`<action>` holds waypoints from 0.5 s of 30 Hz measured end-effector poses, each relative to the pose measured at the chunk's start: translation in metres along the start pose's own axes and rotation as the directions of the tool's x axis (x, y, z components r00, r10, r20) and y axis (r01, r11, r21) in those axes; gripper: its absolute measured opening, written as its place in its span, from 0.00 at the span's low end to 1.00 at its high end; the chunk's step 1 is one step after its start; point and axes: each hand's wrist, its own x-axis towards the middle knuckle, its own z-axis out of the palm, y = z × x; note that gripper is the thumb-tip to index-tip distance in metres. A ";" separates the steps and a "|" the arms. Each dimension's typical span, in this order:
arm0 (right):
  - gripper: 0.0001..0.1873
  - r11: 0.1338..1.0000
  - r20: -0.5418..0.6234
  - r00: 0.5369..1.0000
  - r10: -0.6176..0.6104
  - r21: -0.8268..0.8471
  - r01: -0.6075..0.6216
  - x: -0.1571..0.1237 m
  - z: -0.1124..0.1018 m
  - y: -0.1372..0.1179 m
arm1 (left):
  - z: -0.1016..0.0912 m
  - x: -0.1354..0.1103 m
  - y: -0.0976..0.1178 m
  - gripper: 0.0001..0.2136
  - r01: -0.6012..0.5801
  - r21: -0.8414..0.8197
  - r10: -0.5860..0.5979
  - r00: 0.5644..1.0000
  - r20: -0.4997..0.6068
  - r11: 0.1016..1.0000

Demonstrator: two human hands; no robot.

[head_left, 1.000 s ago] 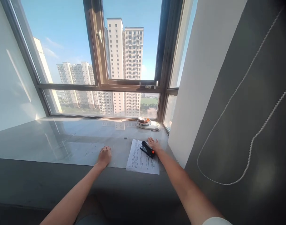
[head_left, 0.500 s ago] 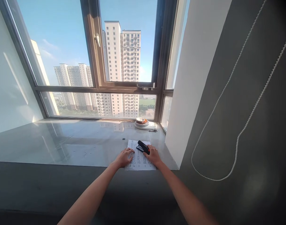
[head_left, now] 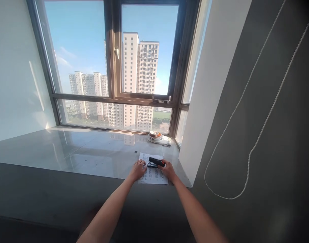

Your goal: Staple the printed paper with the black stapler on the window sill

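Note:
A black stapler (head_left: 156, 162) with a red-orange mark near its rear lies over a printed sheet of paper (head_left: 153, 179) on the sill. The fingers of my right hand (head_left: 168, 169) are wrapped round the stapler's rear end. Its jaws are apart, and its front end points left. My left hand (head_left: 138, 169) rests on the paper's left edge, fingers stretched forward and holding nothing, close to the stapler's front. Whether more than one sheet lies there, I cannot tell.
A small dark piece (head_left: 135, 152) lies beyond the paper on the glossy window sill (head_left: 93, 152). Stacked plates (head_left: 158, 137) stand near the window, with a small dark item (head_left: 166, 145) beside them. At right hangs a beaded blind cord (head_left: 248, 168) near the wall.
The stapler has turned from a slant to nearly level across the paper. My left hand has come nearer to its front end. The whole view has shifted and tilted slightly.

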 end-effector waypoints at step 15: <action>0.26 0.983 0.003 0.999 0.033 0.181 -0.033 0.006 0.007 0.001 | 0.004 -0.002 -0.003 0.17 -0.047 -0.098 0.045 0.999 -0.018 0.994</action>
